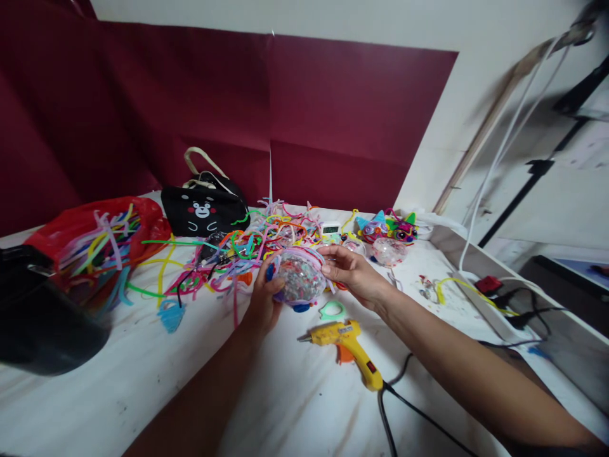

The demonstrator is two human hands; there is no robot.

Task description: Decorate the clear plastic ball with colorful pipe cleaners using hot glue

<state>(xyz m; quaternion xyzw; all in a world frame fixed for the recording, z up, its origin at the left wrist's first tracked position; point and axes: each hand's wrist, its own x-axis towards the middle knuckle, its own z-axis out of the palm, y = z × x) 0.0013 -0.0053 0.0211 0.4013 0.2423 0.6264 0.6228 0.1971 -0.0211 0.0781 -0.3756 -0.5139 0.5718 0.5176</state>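
Observation:
Both my hands hold a clear ball (299, 277) filled with small coloured beads, wrapped in pink and blue pipe cleaner, a little above the white table (143, 381). My left hand (264, 298) cups it from the left and below. My right hand (349, 271) grips it from the right, fingers on its top edge. A yellow glue gun (349, 346) lies on the table just in front of the ball, its black cord running toward me. A small green ring (332, 310) lies under the ball.
A heap of coloured pipe cleaners (238, 251) spreads behind my hands. A red bag (95, 231) of more sits left, a black bear-face bag (204, 209) behind. A colourful cat figure (387, 228), a second clear ball (389, 252) and a power strip (495, 289) lie right.

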